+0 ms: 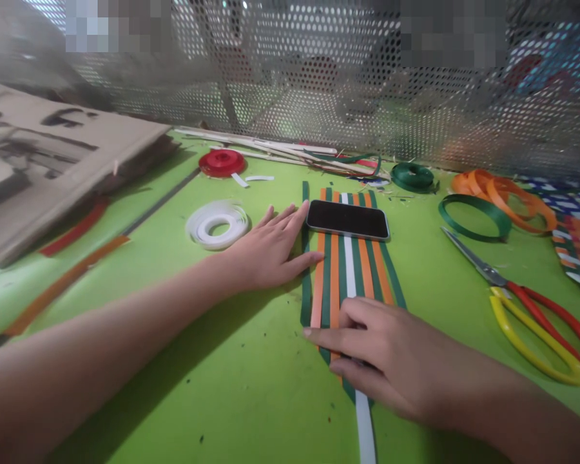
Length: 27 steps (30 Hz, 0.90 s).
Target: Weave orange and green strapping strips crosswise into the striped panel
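Orange, green and white flat strips [349, 270] lie side by side, narrowing to a folded end near me. Across their far part rests a phone [348, 219] with a dark screen. Flat and spread, my left hand [270, 251] has its fingertips by the phone's left edge and its thumb over the left strips. My right hand [391, 361] lies over the near end of the strips, index finger and thumb stretched out and apart, the other fingers bent. It hides part of the folded end. A white strip [366, 432] runs out below it toward me.
Scissors [497, 280] with red and yellow handles lie at right, near green [476, 216] and orange strip coils [507, 193]. A white roll [217, 224] and a red roll [222, 162] sit left. Cardboard [77, 142] lies far left. Perforated metal [290, 84] stands behind the table.
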Available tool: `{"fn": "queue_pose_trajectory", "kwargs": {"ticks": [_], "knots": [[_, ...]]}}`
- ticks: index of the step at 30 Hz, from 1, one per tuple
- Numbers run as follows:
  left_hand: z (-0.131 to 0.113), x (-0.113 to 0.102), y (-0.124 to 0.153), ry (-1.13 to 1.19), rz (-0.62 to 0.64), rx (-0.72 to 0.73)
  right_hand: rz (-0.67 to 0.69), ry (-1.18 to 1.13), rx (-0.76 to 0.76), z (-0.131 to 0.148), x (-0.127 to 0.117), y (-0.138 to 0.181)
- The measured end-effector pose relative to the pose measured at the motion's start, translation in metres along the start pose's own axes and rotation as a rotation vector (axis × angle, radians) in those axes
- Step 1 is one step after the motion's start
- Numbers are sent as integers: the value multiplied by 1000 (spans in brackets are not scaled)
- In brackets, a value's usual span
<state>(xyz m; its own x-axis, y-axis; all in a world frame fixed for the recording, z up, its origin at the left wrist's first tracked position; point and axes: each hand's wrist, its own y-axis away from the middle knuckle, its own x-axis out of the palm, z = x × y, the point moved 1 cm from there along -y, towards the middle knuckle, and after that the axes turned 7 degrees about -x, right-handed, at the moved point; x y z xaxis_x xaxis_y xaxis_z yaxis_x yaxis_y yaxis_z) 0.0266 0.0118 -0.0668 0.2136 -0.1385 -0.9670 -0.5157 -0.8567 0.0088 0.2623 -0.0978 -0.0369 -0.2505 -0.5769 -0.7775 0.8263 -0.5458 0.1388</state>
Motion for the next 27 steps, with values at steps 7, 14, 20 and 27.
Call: {"fn": "queue_pose_trajectory", "kwargs": {"ticks": [7,14,20,27], "knots": [[4,-7,-11,-75,24,73,-6,0,11,-1,1,0],[16,-13,-47,-105,-82,84,-18,-6,-1,-1,2,0],[24,-12,-59,-10,-69,80,-21,-6,-2,-1,1,0],[28,-7,-62,134,-89,7,-14,-5,0,0,0,0]]}}
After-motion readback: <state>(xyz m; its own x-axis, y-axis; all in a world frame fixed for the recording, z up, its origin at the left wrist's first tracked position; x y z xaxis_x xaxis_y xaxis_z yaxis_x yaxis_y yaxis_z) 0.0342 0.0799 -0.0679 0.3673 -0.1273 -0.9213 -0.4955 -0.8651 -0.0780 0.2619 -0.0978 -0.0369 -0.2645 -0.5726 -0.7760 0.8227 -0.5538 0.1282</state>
